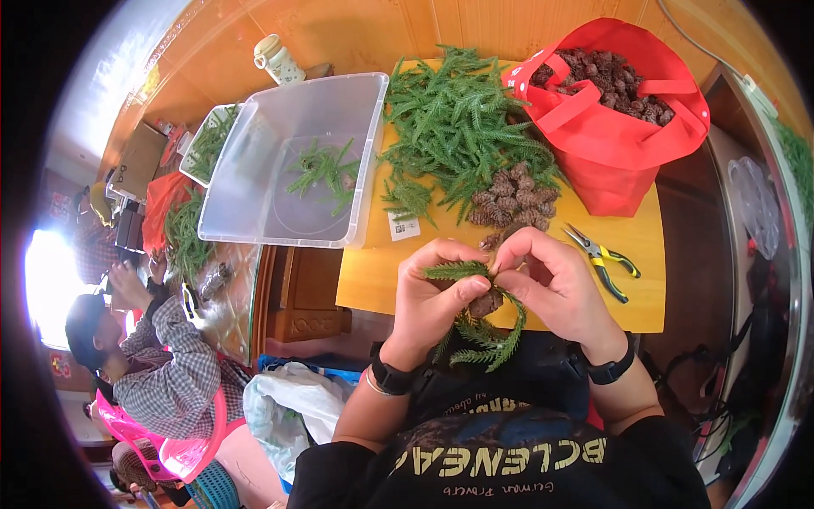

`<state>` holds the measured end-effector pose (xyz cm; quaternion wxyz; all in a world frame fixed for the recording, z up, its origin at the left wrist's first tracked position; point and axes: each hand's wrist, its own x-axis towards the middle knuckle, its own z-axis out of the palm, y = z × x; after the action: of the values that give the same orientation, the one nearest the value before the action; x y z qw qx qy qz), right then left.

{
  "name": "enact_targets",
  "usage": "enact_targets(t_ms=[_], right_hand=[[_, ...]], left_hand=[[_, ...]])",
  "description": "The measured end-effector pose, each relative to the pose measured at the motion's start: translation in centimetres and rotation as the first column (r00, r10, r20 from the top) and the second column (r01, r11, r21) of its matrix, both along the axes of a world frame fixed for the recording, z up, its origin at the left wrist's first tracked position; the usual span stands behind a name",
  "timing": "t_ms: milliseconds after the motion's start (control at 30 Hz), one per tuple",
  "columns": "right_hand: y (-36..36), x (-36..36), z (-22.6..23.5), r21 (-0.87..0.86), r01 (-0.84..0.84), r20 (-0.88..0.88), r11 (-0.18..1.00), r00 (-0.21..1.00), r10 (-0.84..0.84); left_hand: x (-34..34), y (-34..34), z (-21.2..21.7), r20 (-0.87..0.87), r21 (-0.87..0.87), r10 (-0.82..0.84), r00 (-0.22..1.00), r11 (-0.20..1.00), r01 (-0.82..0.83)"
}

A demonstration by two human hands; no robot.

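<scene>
My left hand (441,288) is closed around a green artificial pine sprig (490,341), its thumb pressed near the stem. A brown pine cone (483,304) sits at the sprig's middle, just under my fingers. My right hand (551,284) pinches at the same joint from the other side; what its fingertips grip is hidden. Several needle fronds hang down in front of my dark shirt. Just beyond my hands lies a cluster of loose pine cones (517,197). Right of my right hand, pliers (604,263) with yellow and black handles rest on the yellow board (640,305).
A heap of green sprigs (462,119) covers the board's far side. Behind right stands a red bag (610,174) full of pine cones. To the left is a clear plastic bin (254,191) holding one sprig. Farther left, a person in a checked shirt (174,373) sits at another table.
</scene>
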<state>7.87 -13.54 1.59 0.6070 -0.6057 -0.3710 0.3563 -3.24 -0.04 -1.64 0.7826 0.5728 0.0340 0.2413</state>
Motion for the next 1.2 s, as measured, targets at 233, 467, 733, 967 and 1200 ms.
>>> enact_targets(t_ms=[233,467,733,967,1200], right_hand=[[0.2,0.2,0.2,0.035,-0.037,-0.106,0.999,0.994,0.04],[0.3,-0.1,0.0,0.06,-0.033,-0.1,0.998,0.994,0.039],[-0.1,-0.2,0.4,0.028,-0.188,-0.392,0.982,0.901,0.184],[-0.4,-0.7,0.0,0.041,-0.088,-0.153,0.995,0.984,0.094],[-0.5,-1.0,0.5,0.017,-0.033,0.003,0.999,0.999,0.033]], left_hand=[[0.3,0.1,-0.4,0.065,0.035,0.023,0.998,0.999,-0.025],[-0.1,0.5,-1.4,0.115,-0.167,-0.124,0.986,0.976,0.143],[0.2,1.2,-0.6,0.253,0.101,-0.182,0.95,0.982,0.161],[-0.7,2.0,1.6,0.033,0.534,-0.167,0.985,0.836,0.123],[-2.2,0.0,2.1,-0.183,0.336,-0.007,0.983,0.939,0.069]])
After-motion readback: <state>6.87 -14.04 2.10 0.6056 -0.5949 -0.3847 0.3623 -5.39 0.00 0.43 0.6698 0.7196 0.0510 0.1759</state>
